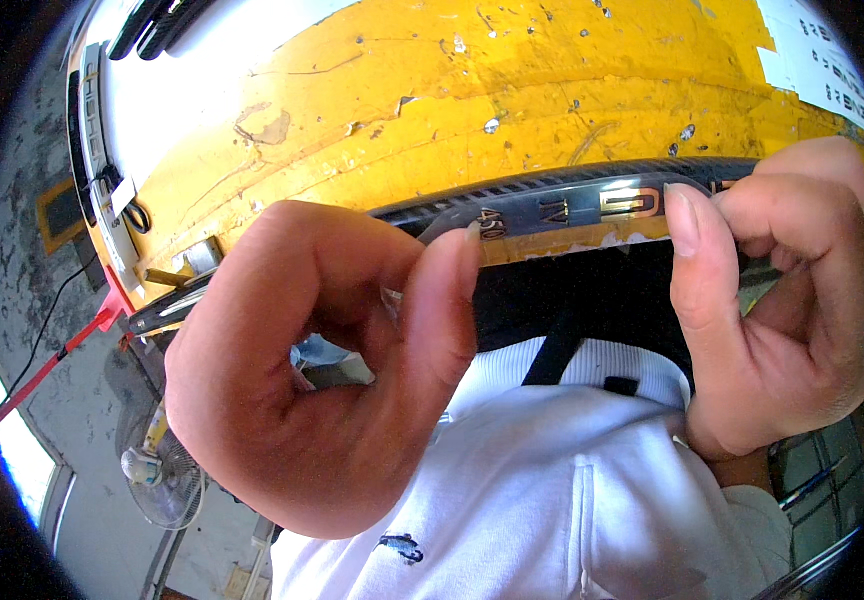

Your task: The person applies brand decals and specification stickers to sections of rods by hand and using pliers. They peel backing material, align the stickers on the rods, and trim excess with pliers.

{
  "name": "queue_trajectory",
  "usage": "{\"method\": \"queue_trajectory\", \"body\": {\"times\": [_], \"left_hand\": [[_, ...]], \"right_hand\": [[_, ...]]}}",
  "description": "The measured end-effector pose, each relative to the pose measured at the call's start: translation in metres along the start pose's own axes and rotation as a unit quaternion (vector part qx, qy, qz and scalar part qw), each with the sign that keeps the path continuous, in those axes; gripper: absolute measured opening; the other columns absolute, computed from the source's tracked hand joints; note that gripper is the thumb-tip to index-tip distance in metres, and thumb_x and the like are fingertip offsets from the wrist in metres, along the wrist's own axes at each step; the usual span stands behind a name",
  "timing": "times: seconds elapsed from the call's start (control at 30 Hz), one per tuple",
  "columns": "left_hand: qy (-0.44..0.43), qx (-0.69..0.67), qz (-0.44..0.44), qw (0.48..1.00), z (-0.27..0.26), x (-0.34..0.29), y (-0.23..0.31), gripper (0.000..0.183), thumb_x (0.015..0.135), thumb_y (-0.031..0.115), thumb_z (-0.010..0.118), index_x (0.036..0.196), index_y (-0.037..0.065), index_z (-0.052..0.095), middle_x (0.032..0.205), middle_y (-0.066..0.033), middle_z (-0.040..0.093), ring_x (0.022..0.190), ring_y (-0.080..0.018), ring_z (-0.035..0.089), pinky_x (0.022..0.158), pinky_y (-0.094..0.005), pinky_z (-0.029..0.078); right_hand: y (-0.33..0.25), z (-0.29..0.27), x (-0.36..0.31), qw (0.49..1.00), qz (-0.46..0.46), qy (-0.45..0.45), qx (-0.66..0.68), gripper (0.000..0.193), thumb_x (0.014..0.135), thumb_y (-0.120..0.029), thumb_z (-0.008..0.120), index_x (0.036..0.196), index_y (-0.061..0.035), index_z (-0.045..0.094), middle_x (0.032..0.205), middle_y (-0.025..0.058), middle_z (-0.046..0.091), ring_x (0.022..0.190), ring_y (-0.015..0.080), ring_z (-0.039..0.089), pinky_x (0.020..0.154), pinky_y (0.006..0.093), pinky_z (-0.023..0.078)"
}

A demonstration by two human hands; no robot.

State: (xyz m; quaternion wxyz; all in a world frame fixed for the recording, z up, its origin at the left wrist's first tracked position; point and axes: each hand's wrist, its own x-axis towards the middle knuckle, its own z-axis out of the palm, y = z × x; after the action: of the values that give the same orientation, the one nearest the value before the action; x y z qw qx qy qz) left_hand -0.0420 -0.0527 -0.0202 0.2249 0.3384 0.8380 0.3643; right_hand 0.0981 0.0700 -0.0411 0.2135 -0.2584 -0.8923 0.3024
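Note:
A clear, flexible decal strip (574, 212) with gold and dark lettering is stretched between my two hands, just in front of the table's near edge. My left hand (242, 370) has its fingers curled round and pinches the left end between thumb and forefinger. At the other end, the thumb and bent forefinger of my right hand (752, 370) grip the strip. Right behind the strip lies a dark rod (612, 172) with a woven, carbon-like surface, running along the table edge. The strip overlaps part of it; whether they touch, I cannot tell.
The worn yellow tabletop (472, 90) has tears and specks. White paper (222, 70) and black rods (167, 25) are at the far left, a printed sheet (822, 60) at the far right. A fan (164, 480) stands below left, near a red strap (62, 350).

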Motion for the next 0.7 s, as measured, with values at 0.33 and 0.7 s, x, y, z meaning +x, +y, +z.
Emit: {"method": "queue_trajectory", "body": {"times": [0.33, 0.7], "left_hand": [[0.007, -0.004, -0.005, 1.0, 0.002, 0.0, 0.0, 0.021, 0.085, 0.013, 0.068, 0.07, 0.005, 0.054, 0.055, 0.0018, 0.05, 0.044, -0.0024, 0.038, 0.04, -0.0186, 0.027], [0.012, -0.007, -0.029, 0.999, 0.003, -0.001, 0.003, 0.022, 0.084, 0.014, 0.069, 0.07, 0.005, 0.054, 0.055, 0.0022, 0.049, 0.045, -0.0026, 0.038, 0.04, -0.0189, 0.027]], "right_hand": [[0.002, 0.0, 0.001, 1.0, 0.0, 0.013, 0.003, 0.021, 0.074, 0.012, 0.067, 0.083, -0.0021, 0.054, 0.079, 0.0044, 0.046, 0.063, 0.0084, 0.041, 0.056, 0.0191, 0.032], [0.005, 0.016, -0.008, 0.995, -0.004, 0.101, 0.002, 0.021, 0.072, 0.01, 0.069, 0.082, -0.0022, 0.055, 0.077, 0.0033, 0.046, 0.062, 0.008, 0.04, 0.053, 0.0197, 0.031]]}}
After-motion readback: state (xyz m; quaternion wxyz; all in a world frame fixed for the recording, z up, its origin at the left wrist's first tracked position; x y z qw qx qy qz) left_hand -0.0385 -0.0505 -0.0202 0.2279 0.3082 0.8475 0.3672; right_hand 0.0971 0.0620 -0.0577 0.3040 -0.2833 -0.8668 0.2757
